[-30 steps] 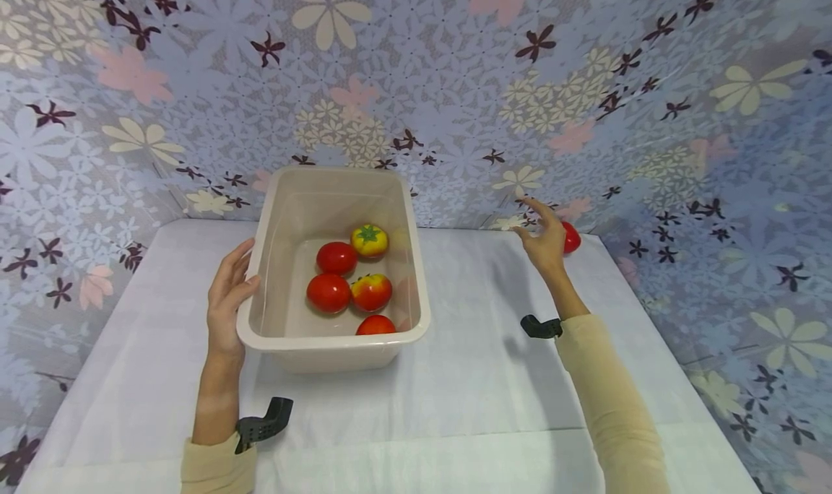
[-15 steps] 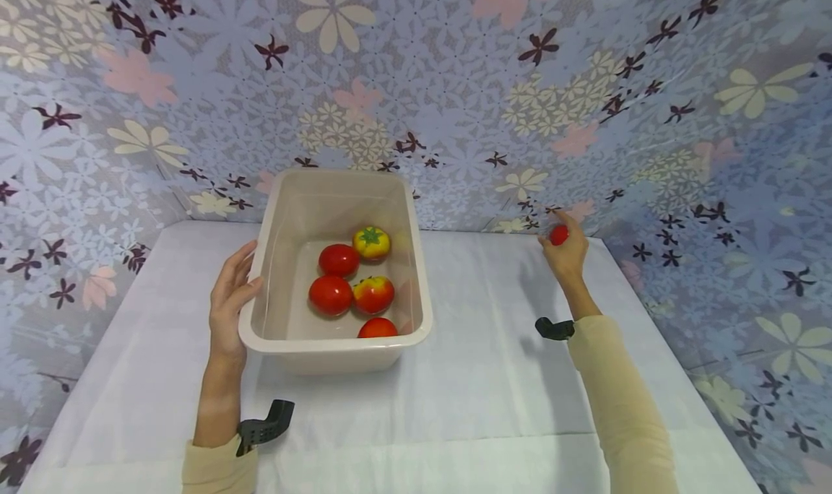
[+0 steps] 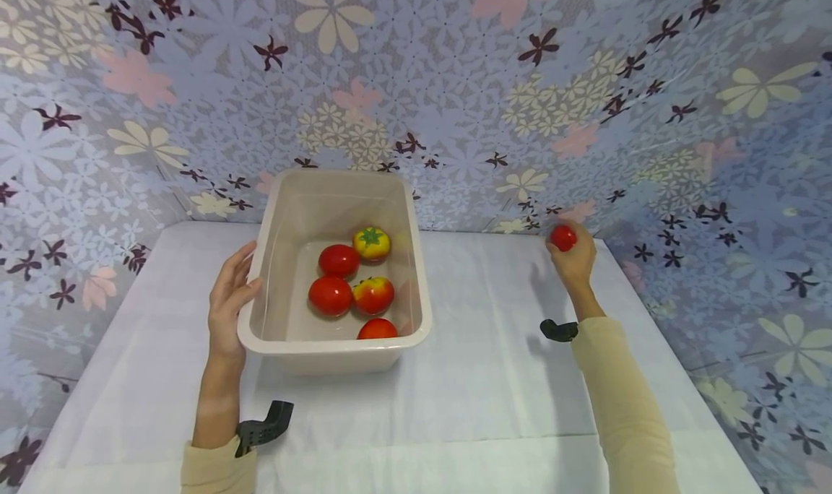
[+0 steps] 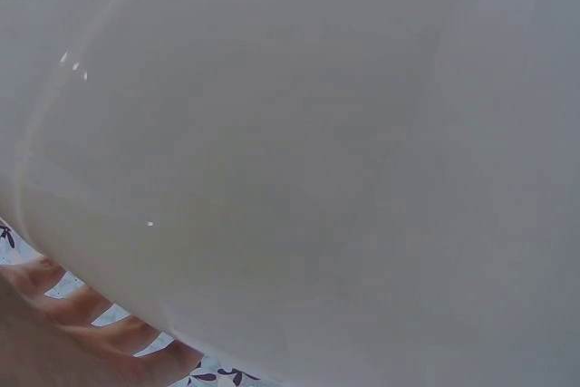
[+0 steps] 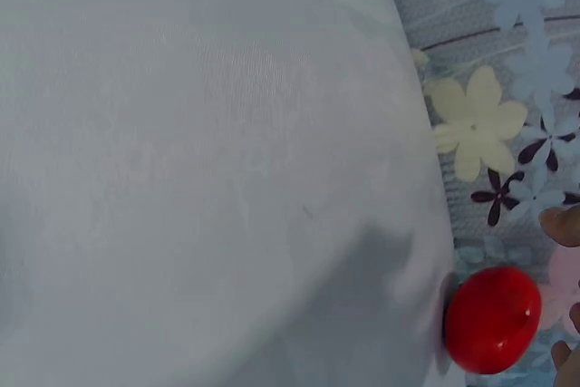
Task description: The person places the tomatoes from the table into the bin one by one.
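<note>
A red tomato point(image 3: 562, 237) is near the back right corner of the table, with my right hand point(image 3: 575, 257) curled about it, thumb on its left side and fingers behind. In the right wrist view the same tomato point(image 5: 492, 319) overlaps the table's back edge, and fingertips point(image 5: 564, 226) show at the right border. My left hand point(image 3: 227, 299) grips the left rim of a beige plastic tub point(image 3: 338, 345), thumb over the rim and fingers outside. The tub's smooth wall point(image 4: 317, 151) fills most of the left wrist view, with the left fingers point(image 4: 82, 305) along its lower edge.
Inside the tub lie red tomatoes point(image 3: 330, 296), a red-yellow one point(image 3: 373, 295) and a yellow one with a green top point(image 3: 371, 243). Flowered fabric point(image 3: 455, 104) hangs behind and beside the white-covered table point(image 3: 474, 378). Dark camera mounts point(image 3: 266, 425) sit on both wrists.
My right hand has moved right and round the tomato, which it partly covered from the left before. The tomato has shifted slightly left overall. My left hand and the tub have stayed put.
</note>
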`<state>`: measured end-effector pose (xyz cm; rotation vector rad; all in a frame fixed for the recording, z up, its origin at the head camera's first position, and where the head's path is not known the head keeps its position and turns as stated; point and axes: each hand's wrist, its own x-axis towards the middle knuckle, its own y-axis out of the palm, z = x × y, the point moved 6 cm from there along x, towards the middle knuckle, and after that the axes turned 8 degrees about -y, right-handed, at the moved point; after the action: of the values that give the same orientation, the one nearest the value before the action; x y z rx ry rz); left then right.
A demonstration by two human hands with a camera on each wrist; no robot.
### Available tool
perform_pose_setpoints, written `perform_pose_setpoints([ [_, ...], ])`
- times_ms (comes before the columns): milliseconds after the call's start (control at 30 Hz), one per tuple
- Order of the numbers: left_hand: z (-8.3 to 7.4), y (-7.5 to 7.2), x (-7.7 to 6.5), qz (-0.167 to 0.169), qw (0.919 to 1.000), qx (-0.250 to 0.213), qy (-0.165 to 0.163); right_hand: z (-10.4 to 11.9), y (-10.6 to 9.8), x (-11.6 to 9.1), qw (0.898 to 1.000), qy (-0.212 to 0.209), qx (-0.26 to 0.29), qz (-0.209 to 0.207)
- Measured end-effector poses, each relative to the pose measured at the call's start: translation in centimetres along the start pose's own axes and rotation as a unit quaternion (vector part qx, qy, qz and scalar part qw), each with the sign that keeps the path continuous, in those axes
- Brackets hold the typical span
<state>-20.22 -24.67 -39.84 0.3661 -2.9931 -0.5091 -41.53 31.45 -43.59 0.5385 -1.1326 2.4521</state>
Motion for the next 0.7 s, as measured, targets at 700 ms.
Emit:
perform_pose_setpoints([
  [700, -0.1, -0.1, -0.1, -0.002, 0.9999, -0.003, 0.015, -2.6, -0.3, -0.8, 0.988, 0.148, -0.03, 0.038],
])
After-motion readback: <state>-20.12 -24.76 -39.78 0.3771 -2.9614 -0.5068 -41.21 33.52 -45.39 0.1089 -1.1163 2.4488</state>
